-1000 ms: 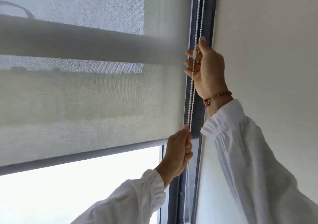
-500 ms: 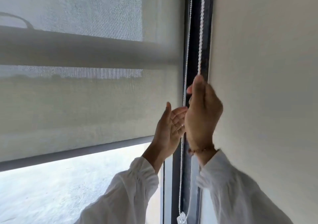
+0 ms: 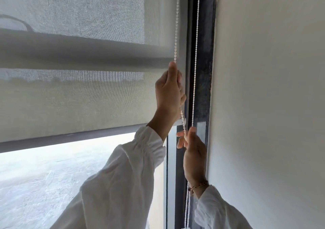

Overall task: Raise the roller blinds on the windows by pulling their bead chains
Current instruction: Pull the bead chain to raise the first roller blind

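A grey mesh roller blind (image 3: 79, 96) covers the upper window, and its dark bottom bar (image 3: 70, 138) crosses the pane at mid-height. The white bead chain (image 3: 176, 26) hangs in two strands beside the dark window frame (image 3: 204, 70). My left hand (image 3: 169, 91) is raised and closed around the left strand. Lower down, my right hand (image 3: 192, 151) pinches the same strand just under a small white connector (image 3: 183, 120). The right strand (image 3: 196, 53) runs free past both hands.
A plain white wall (image 3: 263, 96) stands close on the right, right against the frame. Bright uncovered glass (image 3: 61, 176) lies below the blind's bar. My white sleeves (image 3: 123, 184) fill the bottom of the view.
My left hand has gone up and closed on the left strand. My right hand has come down the chain to below the blind's bar. The blind's bar sits slightly higher.
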Motion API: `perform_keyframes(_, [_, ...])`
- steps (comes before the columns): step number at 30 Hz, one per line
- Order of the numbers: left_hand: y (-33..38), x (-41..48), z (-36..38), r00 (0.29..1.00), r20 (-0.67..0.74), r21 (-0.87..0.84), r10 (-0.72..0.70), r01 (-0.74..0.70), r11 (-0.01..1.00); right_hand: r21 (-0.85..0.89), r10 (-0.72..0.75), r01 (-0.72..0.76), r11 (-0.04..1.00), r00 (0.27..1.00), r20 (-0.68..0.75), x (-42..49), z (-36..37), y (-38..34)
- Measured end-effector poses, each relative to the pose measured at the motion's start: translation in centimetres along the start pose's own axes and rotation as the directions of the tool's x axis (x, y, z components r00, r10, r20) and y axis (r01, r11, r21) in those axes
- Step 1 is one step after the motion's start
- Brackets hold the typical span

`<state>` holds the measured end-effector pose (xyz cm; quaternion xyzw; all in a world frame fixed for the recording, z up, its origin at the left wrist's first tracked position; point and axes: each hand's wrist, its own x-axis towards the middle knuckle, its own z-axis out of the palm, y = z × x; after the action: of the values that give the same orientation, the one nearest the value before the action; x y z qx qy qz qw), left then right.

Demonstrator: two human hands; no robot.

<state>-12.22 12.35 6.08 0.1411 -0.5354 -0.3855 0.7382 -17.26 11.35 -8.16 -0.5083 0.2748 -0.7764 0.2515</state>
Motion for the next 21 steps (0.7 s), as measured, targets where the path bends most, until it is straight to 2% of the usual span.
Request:
perform_keyframes(3, [-0.2,-0.7,0.1,0.999,0.005,0.002,0.031,-0.031,1.0,0.015,0.073,-0.073,0.997,0.997,-0.023,2.9,-0.7,-1.3])
perform_keyframes(5, [-0.8,-1.6,0.4,0.999,0.004,0.069,0.035,-0.035,0.997,0.022,0.107,-0.108,0.994,0.993,0.04,5.2,-0.9,-3.1])
perform_keyframes(7, [-2.1,-2.8,0.4,0.999,0.02,0.141,0.04,-0.043,0.989,0.143,0.137,-0.154,0.978,0.983,0.123,7.2,-0.8,-5.2])
perform_keyframes(10, [-4.4,-5.6,-0.2,0.996,0.067,0.163,-0.06,0.049,0.985,0.243,0.098,-0.153,0.958,0.97,0.222,9.3,-0.3,-8.3])
perform_keyframes(14, [-8.2,-9.5,-2.5,0.981,0.061,0.231,-0.184,0.166,0.959,0.276,0.016,-0.099,0.956,0.958,0.287,11.1,0.6,-11.3])
perform_keyframes(16, [-9.4,-10.6,-3.5,0.976,0.057,0.259,-0.212,0.191,0.947,0.251,0.011,-0.082,0.964,0.963,0.271,11.5,1.3,-12.4])
perform_keyframes(18, [-10.0,-10.9,-3.8,0.966,0.077,0.264,-0.248,0.22,0.939,0.193,0.016,-0.048,0.98,0.986,0.164,11.8,2.4,-12.9])
perform_keyframes(21, [-9.6,-10.2,-3.6,0.939,0.105,0.244,-0.327,0.295,0.924,0.0,-0.201,0.201,0.98,0.98,-0.007,12.1,3.6,-12.2])
